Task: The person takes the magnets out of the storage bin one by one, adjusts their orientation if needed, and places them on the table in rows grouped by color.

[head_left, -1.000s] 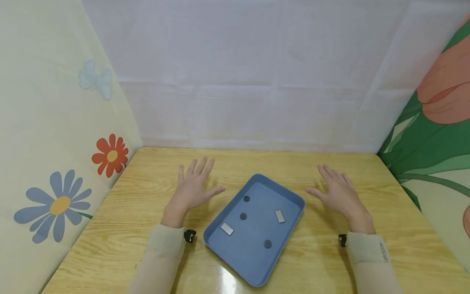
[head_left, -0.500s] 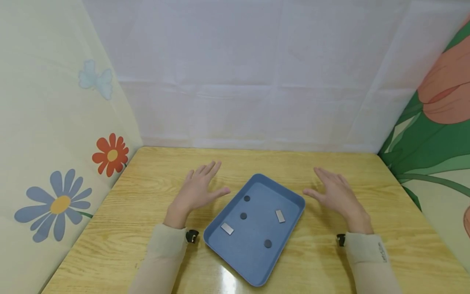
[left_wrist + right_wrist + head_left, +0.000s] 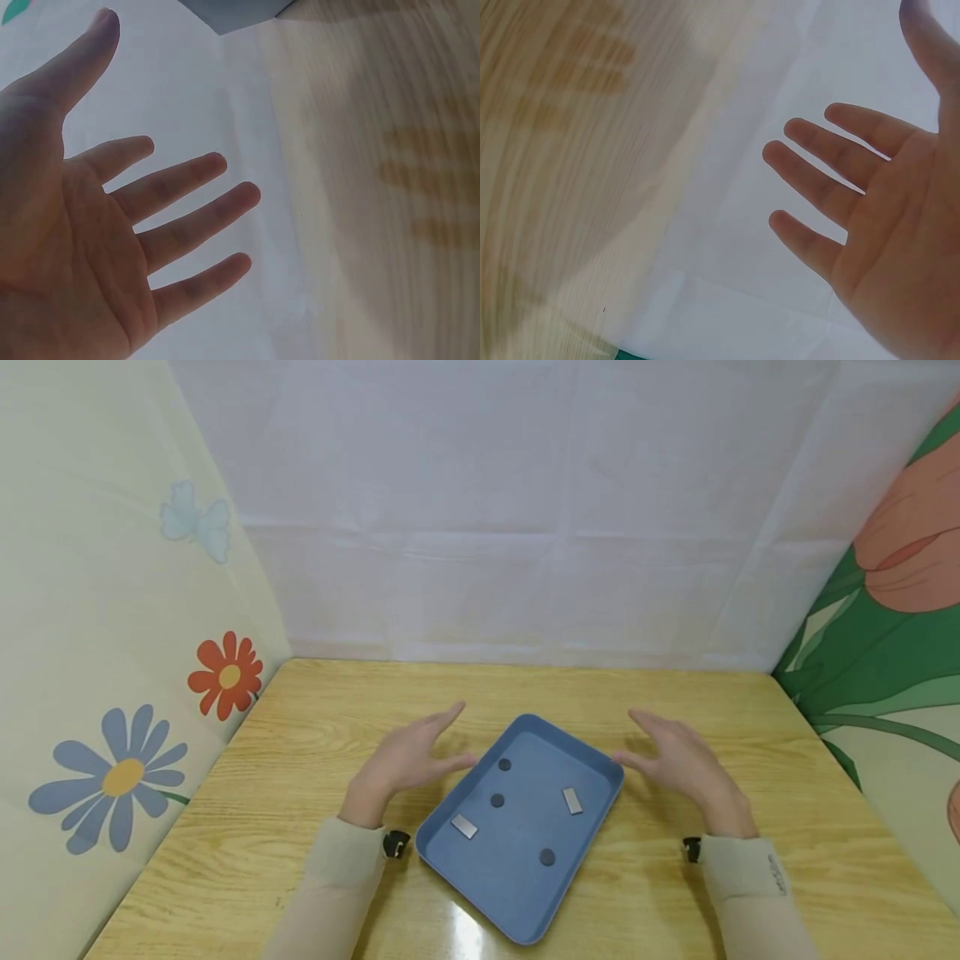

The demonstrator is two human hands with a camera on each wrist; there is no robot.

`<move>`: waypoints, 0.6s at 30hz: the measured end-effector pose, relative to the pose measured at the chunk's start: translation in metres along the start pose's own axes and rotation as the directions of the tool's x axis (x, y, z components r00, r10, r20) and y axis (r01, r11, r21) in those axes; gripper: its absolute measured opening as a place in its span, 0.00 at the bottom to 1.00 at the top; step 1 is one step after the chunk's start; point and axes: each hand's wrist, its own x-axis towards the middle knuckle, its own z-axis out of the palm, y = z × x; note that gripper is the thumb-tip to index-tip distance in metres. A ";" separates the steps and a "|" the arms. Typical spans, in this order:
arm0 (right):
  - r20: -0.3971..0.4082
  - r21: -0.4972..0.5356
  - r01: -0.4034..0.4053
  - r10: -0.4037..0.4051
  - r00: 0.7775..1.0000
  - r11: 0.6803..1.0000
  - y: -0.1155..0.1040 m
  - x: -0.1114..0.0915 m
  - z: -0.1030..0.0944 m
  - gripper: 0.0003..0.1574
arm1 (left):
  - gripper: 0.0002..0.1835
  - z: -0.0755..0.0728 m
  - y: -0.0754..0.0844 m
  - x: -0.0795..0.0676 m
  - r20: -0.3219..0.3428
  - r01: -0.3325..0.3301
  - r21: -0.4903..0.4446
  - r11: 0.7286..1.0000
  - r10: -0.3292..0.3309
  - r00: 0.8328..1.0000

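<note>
A blue rectangular tray (image 3: pixel 517 906) lies at a slant on the wooden table, between my two hands. Inside it are several dark round discs, one disc (image 3: pixel 547 857) near the front, and two silver rectangular blocks, one block (image 3: pixel 464 827) at the left and another block (image 3: pixel 572 801) at the right. My left hand (image 3: pixel 405 760) hovers at the tray's left side, thumb tip overlapping the rim in the head view. At the right corner is my right hand (image 3: pixel 686 764), its thumb close to the rim. Both wrist views show straight, spread fingers and bare palms.
The wooden table (image 3: pixel 262 793) extends around the tray on every side. A white cloth (image 3: pixel 510 527) hangs along the back edge. Flower-printed panels, a left panel (image 3: pixel 67 610) and a right panel (image 3: pixel 922 677), flank the table.
Both hands have drawn inward toward the tray and turned, so the palms face each other more. The tray and the pieces in it have stayed put.
</note>
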 end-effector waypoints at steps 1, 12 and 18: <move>0.008 0.004 -0.001 0.001 1.000 1.000 -0.001 0.000 0.000 0.56 | 0.50 0.000 0.001 0.000 0.011 0.005 -0.008 1.000 -0.005 1.000; 0.068 0.052 -0.004 0.000 0.998 0.999 -0.006 -0.001 0.002 0.56 | 0.46 0.004 0.004 0.001 0.093 -0.025 -0.048 0.999 0.029 0.995; 0.100 0.080 -0.016 0.008 0.995 0.997 -0.007 0.000 0.004 0.53 | 0.44 0.007 0.006 0.001 0.113 -0.045 -0.069 0.997 0.053 0.992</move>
